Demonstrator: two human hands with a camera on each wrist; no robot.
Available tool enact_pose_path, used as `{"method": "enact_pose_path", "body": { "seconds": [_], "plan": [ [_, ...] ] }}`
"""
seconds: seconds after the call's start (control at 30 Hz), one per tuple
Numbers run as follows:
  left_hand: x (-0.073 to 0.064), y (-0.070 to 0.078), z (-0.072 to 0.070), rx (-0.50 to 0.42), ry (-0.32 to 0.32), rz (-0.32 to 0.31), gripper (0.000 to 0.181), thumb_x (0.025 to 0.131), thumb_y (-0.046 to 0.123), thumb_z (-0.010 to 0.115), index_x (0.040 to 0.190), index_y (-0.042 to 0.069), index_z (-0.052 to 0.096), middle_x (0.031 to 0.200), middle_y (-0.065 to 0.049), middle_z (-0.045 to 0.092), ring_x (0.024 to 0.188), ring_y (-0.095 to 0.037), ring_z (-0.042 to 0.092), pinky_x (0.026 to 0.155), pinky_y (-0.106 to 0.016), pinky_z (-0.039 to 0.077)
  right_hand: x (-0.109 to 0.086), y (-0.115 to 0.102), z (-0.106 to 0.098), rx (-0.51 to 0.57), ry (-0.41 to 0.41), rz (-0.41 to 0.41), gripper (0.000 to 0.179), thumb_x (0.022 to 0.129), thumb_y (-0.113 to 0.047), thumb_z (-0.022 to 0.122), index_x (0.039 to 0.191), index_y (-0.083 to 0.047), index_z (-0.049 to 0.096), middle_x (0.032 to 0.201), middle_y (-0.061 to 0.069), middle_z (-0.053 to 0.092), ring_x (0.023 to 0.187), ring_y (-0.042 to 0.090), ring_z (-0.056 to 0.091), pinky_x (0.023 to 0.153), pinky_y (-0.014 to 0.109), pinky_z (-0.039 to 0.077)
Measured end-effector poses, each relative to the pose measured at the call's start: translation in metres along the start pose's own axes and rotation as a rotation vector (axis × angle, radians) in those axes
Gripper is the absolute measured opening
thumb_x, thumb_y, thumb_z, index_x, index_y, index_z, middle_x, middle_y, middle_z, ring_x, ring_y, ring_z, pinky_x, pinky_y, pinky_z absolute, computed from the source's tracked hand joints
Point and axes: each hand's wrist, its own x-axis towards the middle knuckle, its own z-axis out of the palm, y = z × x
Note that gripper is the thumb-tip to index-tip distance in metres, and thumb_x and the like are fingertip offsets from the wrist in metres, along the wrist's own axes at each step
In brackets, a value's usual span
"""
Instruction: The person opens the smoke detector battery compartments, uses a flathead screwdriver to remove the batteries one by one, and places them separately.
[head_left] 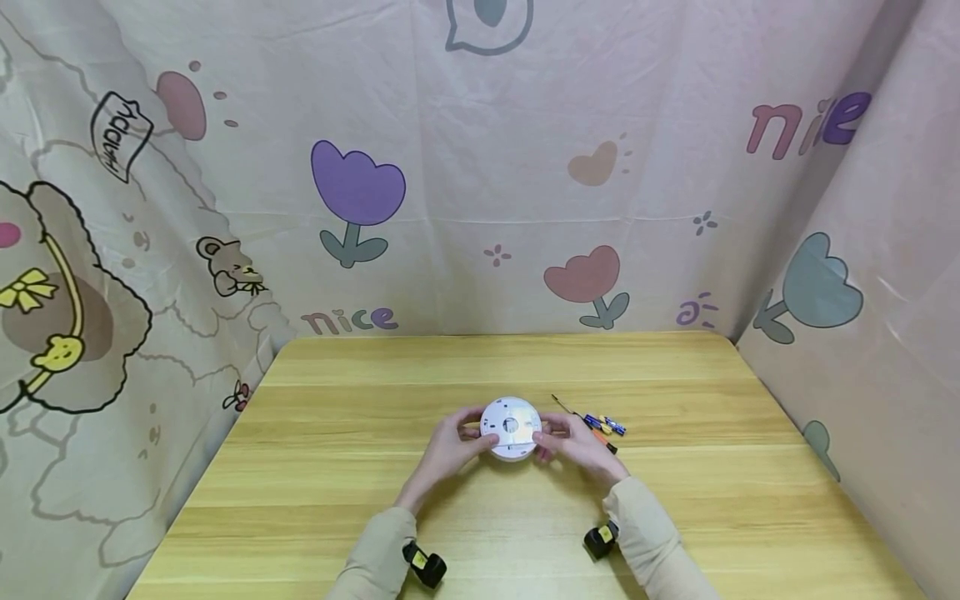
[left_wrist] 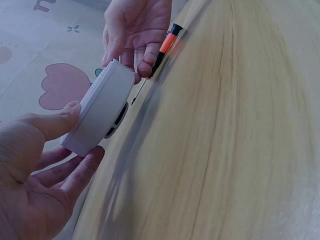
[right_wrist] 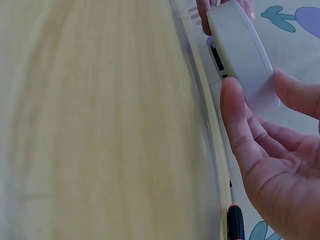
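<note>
A round white smoke detector point(head_left: 512, 408) is held up above the table, its flat face with a central hole turned toward the head view. At its left rim my left hand point(head_left: 459, 439) grips it, thumb on the near face and fingers behind. My right hand point(head_left: 572, 442) pinches the opposite rim the same way. In the left wrist view, dark slots show on the raised far side of the smoke detector point(left_wrist: 102, 107). The right wrist view also shows my right thumb and fingers on the casing point(right_wrist: 245, 55).
Just right of my right hand, a screwdriver point(head_left: 602, 439) with an orange and black handle lies on the wooden table point(head_left: 360, 408). Blue batteries point(head_left: 592, 422) lie beside it. Patterned curtains point(head_left: 465, 167) hang behind and at both sides.
</note>
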Motion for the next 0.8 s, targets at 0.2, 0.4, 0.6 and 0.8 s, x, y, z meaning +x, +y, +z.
{"method": "enact_pose_path", "body": {
  "seconds": [0.2,0.4,0.6,0.8],
  "plan": [
    [0.0021,-0.0021,0.0007,0.008,0.052,0.013,0.056,0.083,0.014,0.082,0.130,-0.006,0.060,0.115,-0.025,0.072,0.104,-0.034,0.071,0.092,-0.037,0.062,0.0012,0.0020,0.0023,0.048,0.069,-0.001,0.056,0.094,-0.013,0.068,0.141,0.009,0.048,0.102,0.013,0.068,0.084,0.020,0.070,0.078,0.033,0.064],
    [0.0028,-0.0015,0.0014,0.043,0.052,0.051,0.047,0.082,0.012,0.083,0.123,-0.004,0.067,0.103,-0.020,0.075,0.092,-0.025,0.072,0.081,-0.025,0.061,0.0000,0.0012,0.0033,0.057,0.108,-0.014,0.053,0.092,-0.008,0.070,0.139,0.008,0.050,0.104,0.016,0.066,0.087,0.020,0.071,0.082,0.032,0.064],
    [0.0021,-0.0001,0.0009,0.083,0.059,0.084,0.043,0.081,0.009,0.082,0.119,-0.006,0.068,0.100,-0.019,0.074,0.091,-0.025,0.070,0.080,-0.023,0.061,0.0002,0.0019,0.0036,0.026,0.127,-0.032,0.048,0.098,-0.016,0.065,0.139,0.005,0.052,0.111,0.021,0.067,0.094,0.019,0.070,0.088,0.031,0.061],
    [0.0005,-0.0002,0.0019,0.089,0.092,0.103,0.043,0.082,0.009,0.081,0.119,-0.007,0.066,0.104,-0.020,0.072,0.093,-0.027,0.069,0.081,-0.025,0.062,0.0036,0.0029,0.0057,0.219,0.060,-0.031,0.053,0.105,-0.024,0.054,0.143,0.010,0.044,0.120,0.019,0.065,0.097,0.016,0.071,0.093,0.036,0.062]
  ]
}}
